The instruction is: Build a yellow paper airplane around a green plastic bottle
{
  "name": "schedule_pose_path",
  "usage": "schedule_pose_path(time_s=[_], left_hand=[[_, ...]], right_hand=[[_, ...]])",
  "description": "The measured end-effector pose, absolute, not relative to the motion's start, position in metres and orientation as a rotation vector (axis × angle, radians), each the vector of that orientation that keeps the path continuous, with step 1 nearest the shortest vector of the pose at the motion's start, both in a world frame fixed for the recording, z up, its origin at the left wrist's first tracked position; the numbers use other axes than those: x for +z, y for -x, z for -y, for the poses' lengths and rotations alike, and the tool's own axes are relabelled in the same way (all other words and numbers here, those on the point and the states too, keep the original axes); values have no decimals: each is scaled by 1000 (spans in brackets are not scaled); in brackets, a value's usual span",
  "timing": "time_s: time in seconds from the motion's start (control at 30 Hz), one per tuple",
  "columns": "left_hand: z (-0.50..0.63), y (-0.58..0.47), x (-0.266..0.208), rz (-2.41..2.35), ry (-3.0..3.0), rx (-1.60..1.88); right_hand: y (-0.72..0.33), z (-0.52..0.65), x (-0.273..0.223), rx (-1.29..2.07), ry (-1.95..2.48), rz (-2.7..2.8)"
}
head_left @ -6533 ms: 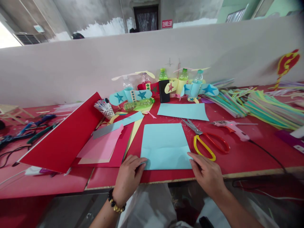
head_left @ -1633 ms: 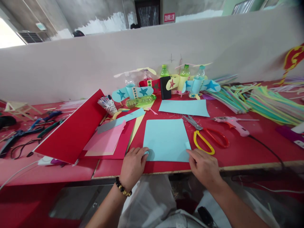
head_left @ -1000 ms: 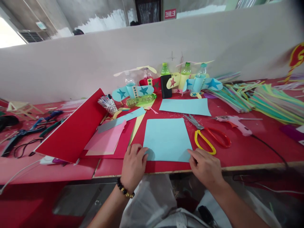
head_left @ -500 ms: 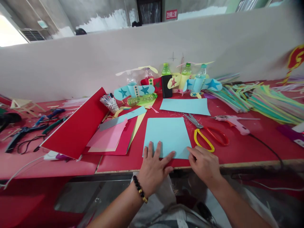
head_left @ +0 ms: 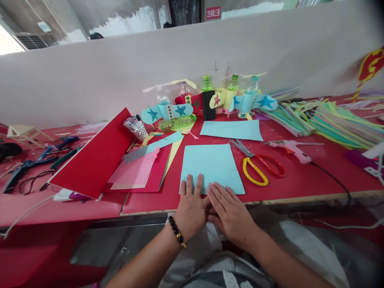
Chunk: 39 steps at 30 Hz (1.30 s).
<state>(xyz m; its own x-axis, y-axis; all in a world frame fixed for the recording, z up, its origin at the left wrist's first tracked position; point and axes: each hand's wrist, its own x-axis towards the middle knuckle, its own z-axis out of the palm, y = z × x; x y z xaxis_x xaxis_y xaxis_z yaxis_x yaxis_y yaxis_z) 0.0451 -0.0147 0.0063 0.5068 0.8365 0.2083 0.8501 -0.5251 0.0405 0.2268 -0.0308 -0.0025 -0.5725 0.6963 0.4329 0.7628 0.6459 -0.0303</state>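
A light blue sheet of paper [head_left: 210,162] lies on the red table by its front edge. Flat on its lower left part rests my left hand [head_left: 192,210], fingers stretched out, a black and gold bead bracelet at the wrist. My right hand [head_left: 229,212] also lies flat, fingertips on the sheet's lower edge, its thumb side against my left hand and partly over the left thumb. Scissors [head_left: 255,160] with one yellow and one red handle lie just right of the sheet. Behind it is a second light blue strip of paper [head_left: 231,129].
Left are stacked coloured papers [head_left: 135,172], a leaning red board [head_left: 96,156] and a pen cup [head_left: 139,132]. At the back stand decorated bottles [head_left: 249,100] and a black box-like object [head_left: 209,106]. Right are a pink glue gun [head_left: 295,150] and bundled coloured strips [head_left: 339,126].
My right hand has moved left from the sheet's lower right corner to beside my left hand, going from a pointing finger to stretched fingers. The left hand stays on the sheet.
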Motion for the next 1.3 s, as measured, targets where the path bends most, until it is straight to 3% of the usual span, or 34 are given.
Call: schedule_pose_path(time_s=[0.2,0.97,1.3], left_hand=[[14,-44,10,1494,2671,-286],[46,40,20,1510,2512,-203],[26,-19,24,1396,2700,-353]], right_hand=[[-241,35,-20,-258,1331,2411],[-285,50,-13,-457,1528,2326],[-213,40,4,-108,1374,2487]])
